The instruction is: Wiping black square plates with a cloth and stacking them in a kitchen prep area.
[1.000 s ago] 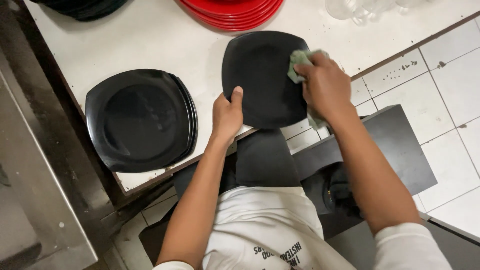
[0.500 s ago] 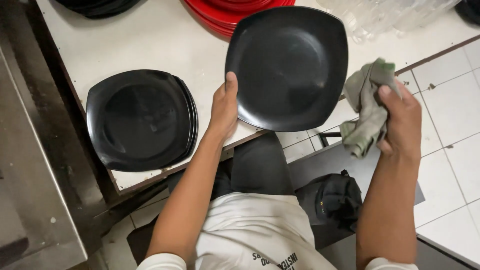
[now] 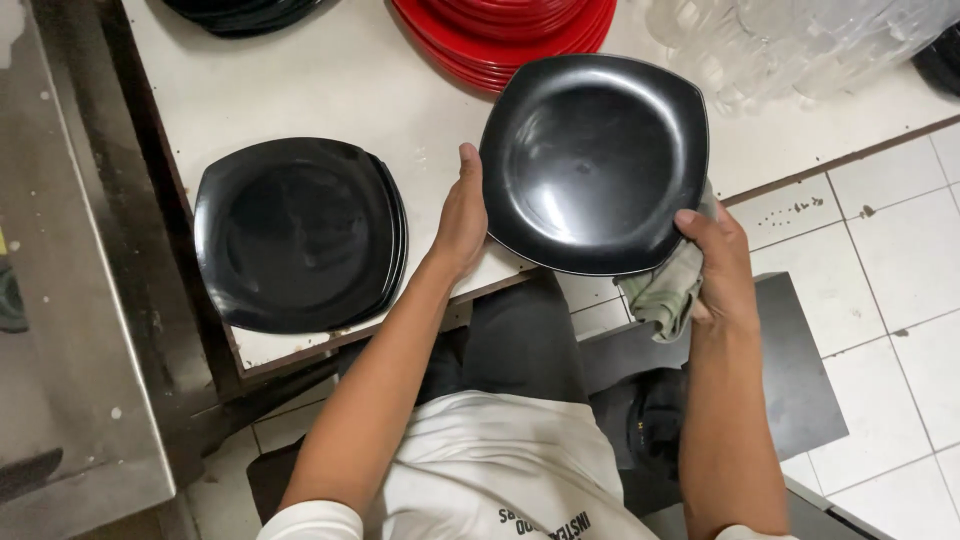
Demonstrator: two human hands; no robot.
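Observation:
I hold a black square plate (image 3: 594, 160) with rounded corners above the near edge of a white table (image 3: 330, 80). My left hand (image 3: 461, 218) grips its left rim, thumb on top. My right hand (image 3: 722, 268) is at the plate's lower right rim, thumb on the edge, with a grey-green cloth (image 3: 665, 296) bunched under its fingers and hanging below the plate. The plate's shiny inside faces me.
A stack of black plates (image 3: 298, 232) lies on the table to the left. Red plates (image 3: 505, 30) are stacked at the back, clear glasses (image 3: 790, 45) at the back right, more dark plates (image 3: 240, 12) at top left. A steel counter (image 3: 60, 330) runs along the left; white tiled floor lies right.
One second ago the cloth hand was on the plate's upper right. It then drew away to the right, and now it is back at the plate's lower right rim. The plate has lifted further over the table.

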